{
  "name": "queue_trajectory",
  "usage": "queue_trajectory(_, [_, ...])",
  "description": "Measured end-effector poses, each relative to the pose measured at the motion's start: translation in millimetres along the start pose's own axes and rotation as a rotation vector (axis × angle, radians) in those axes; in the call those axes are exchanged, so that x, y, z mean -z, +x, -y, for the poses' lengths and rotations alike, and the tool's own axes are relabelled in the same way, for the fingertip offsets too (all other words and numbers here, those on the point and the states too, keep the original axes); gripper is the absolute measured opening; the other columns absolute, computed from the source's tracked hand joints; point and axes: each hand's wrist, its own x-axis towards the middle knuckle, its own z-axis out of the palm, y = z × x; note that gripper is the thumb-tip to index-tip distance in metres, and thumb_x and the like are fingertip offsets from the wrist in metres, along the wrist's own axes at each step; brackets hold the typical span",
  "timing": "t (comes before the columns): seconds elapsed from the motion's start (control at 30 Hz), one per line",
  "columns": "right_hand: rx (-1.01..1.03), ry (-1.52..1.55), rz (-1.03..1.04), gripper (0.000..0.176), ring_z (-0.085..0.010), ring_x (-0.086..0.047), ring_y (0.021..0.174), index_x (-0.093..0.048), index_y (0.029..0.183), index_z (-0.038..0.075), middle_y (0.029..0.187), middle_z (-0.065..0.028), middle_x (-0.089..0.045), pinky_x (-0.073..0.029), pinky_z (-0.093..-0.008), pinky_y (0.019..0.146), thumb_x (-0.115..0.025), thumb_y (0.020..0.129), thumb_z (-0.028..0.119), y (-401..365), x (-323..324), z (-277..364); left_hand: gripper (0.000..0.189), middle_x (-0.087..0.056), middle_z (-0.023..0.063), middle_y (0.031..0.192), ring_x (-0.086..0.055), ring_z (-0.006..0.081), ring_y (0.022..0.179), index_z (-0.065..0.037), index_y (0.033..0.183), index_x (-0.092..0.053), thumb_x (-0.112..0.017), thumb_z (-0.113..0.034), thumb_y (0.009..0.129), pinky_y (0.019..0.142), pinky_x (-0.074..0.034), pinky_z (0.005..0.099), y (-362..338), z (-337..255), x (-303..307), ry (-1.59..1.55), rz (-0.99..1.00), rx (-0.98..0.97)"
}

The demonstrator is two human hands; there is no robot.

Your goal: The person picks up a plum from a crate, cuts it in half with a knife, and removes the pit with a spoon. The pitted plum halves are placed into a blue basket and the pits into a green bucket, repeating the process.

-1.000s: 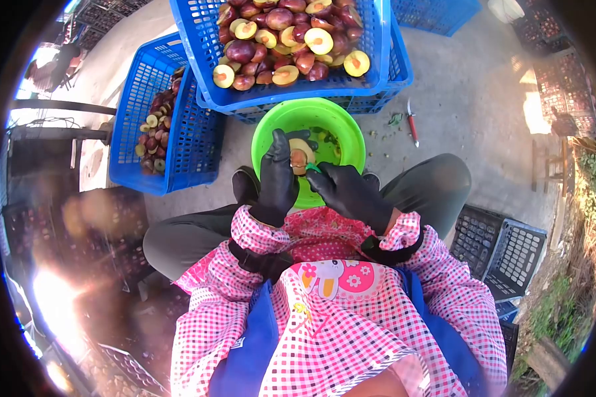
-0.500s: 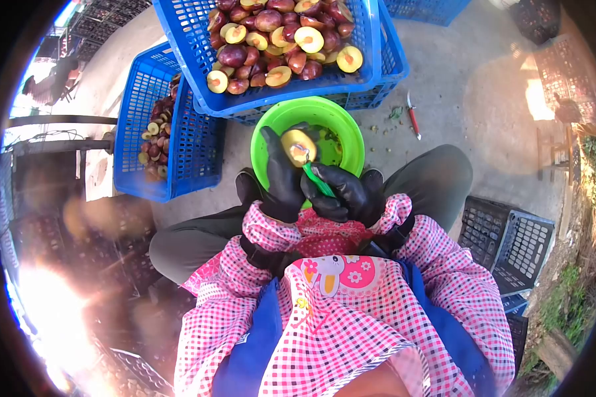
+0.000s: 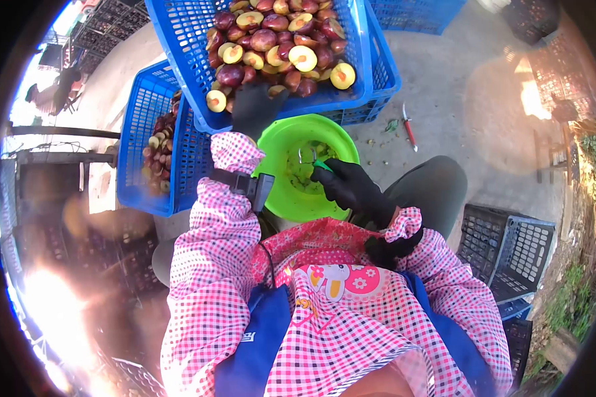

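My left hand, in a black glove, reaches over the near side of the upper blue crate and touches the halved plums there. Its fingers are dark and blurred, so whether they grip a plum half cannot be made out. My right hand, also gloved in black, is closed round the green handle of a pitting tool. That tool's metal loop points left above a bright green basin, which holds scraps and some liquid at its bottom.
A second blue crate with plum halves stands on the left. On the concrete floor at right lies a red-handled knife beside small scraps. Dark plastic crates sit at the far right. My bent knee flanks the basin.
My left hand has moved from above the basin up to the crate, and the plum half it held is no longer seen there. My right hand keeps the pitting tool, now apart from the fruit.
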Motion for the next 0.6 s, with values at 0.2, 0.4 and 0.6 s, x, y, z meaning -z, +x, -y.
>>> queue_trajectory(0.2, [0.222,0.116,-0.226,0.040,-0.0152,-0.061,0.066,-0.060,0.108,0.000,0.075,-0.0073,-0.062,-0.049,-0.0319,0.061,-0.053,0.098,0.038,2.9,-0.6,-6.8,0.059,-0.062,0.0173,0.106,-0.066,0.0328,0.089,0.000,0.118,-0.048,-0.079,-0.026,0.074,0.073,-0.053,0.0413,-8.3,-14.3,13.6,-0.359,0.146,0.067])
queue_trajectory(0.4, [0.478,-0.143,-0.393,0.037,-0.0330,-0.063,0.063,-0.061,0.103,0.001,0.071,-0.0186,-0.063,-0.048,-0.0415,0.058,-0.057,0.096,0.037,5.1,-11.6,-5.8,0.043,-0.060,0.0089,0.113,-0.059,0.0162,0.105,-0.004,0.133,-0.048,-0.051,-0.032,0.101,0.086,-0.051,0.0296,-85.3,-61.8,51.4,-1.767,0.322,0.430])
queue_trajectory(0.6, [0.489,-0.282,-0.413,0.036,-0.0399,-0.060,0.057,-0.062,0.093,0.000,0.063,-0.0209,-0.061,-0.045,-0.0474,0.054,-0.059,0.094,0.037,1.1,-22.4,-8.9,0.051,-0.060,0.0096,0.122,-0.057,0.0175,0.110,-0.002,0.128,-0.053,-0.042,-0.045,0.102,0.096,-0.046,0.0309,-114.5,-80.5,45.2,-1.955,0.346,0.511])
